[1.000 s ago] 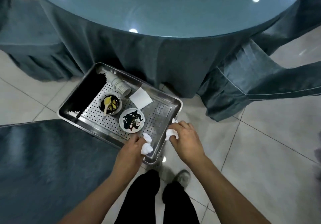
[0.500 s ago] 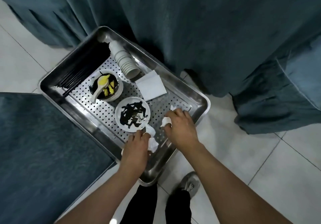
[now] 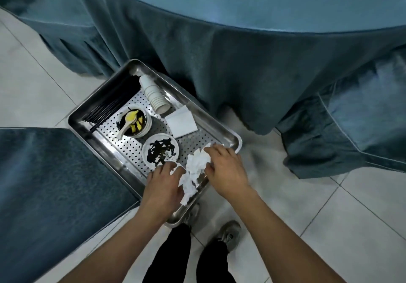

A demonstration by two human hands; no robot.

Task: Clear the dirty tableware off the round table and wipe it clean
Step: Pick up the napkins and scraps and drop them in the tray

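A steel perforated tray [image 3: 228, 135] sits on the floor by the round table [image 3: 252, 1] with its blue cloth. It holds a bowl with yellow scraps and a white spoon [image 3: 134, 121], a plate smeared black [image 3: 161, 151], a lying stack of white cups [image 3: 154, 96], black chopsticks [image 3: 114, 104] and a folded white napkin [image 3: 181, 121]. Crumpled white tissues [image 3: 194, 170] lie in the tray's near corner. My left hand [image 3: 163, 186] and my right hand [image 3: 226, 168] flank the tissues with loosely spread fingers touching them.
A blue-covered chair seat [image 3: 50, 190] stands at the left, close to the tray. Another covered chair [image 3: 356, 124] is at the right. My legs and shoes [image 3: 228, 234] stand just behind the tray on the white tiled floor.
Both hands held small tissue wads over the tray's near corner; now the tissues lie loose and spread in the tray between the hands. The view has pulled back and tilted up, showing the tabletop again.
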